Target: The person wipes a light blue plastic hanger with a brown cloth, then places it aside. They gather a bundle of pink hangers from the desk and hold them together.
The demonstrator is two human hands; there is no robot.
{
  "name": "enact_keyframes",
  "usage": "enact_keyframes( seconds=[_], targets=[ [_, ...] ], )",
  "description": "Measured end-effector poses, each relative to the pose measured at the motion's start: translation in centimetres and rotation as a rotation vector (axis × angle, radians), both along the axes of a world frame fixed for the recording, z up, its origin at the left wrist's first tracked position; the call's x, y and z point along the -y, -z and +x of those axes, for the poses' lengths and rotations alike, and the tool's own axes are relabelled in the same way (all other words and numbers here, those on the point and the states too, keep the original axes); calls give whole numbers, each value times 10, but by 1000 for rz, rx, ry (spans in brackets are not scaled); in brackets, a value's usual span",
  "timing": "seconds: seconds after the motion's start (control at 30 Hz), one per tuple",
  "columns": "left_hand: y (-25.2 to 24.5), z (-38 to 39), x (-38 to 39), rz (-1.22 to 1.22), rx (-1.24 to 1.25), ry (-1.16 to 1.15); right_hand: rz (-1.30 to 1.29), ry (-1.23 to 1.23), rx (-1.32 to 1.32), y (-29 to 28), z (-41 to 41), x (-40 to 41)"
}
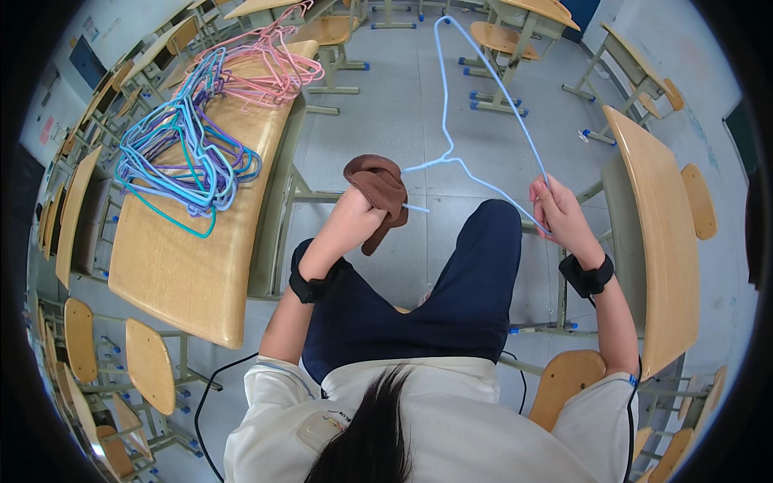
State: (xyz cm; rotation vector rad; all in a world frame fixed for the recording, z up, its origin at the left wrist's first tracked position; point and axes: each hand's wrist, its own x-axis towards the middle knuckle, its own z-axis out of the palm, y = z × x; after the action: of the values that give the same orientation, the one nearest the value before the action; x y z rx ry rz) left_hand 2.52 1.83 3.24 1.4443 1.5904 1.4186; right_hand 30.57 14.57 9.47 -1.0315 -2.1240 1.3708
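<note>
A light blue clothes hanger (476, 172) is held out before me over the floor, turned sideways so its long bar is away from my left side. My left hand (357, 218) is wrapped around its hook end through a brown cloth (375, 184). The cloth hides most of the hook; only its tip sticks out on the right. My right hand (557, 208) grips one corner of the hanger between thumb and fingers. Both of my wrists carry black bands.
On the wooden desk (175, 275) at my left lie a heap of blue, purple and teal hangers (187, 145) and a heap of pink hangers (272, 66). Another desk (664, 259) stands close at my right. Chairs (504, 41) and more desks surround me. A black cable (202, 398) hangs beside me.
</note>
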Motion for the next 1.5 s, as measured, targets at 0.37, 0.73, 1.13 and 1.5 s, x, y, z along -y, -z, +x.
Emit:
enact_keyframes(
  seconds=[0.37, 0.73, 1.13, 1.5],
  targets=[
    [0, 21, -5, 11, -408, 274, 105, -147, 195, -15, -5, 8],
    [8, 40, -12, -135, 354, 182, 192, -135, 193, -14, -10, 18],
    [12, 20, 8, -125, 416, 40, 87, 72, -84, 6, -11, 9],
    [16, 18, 14, 36, 230, -140, 58, 125, -141, 6, -21, 19]
  ],
)
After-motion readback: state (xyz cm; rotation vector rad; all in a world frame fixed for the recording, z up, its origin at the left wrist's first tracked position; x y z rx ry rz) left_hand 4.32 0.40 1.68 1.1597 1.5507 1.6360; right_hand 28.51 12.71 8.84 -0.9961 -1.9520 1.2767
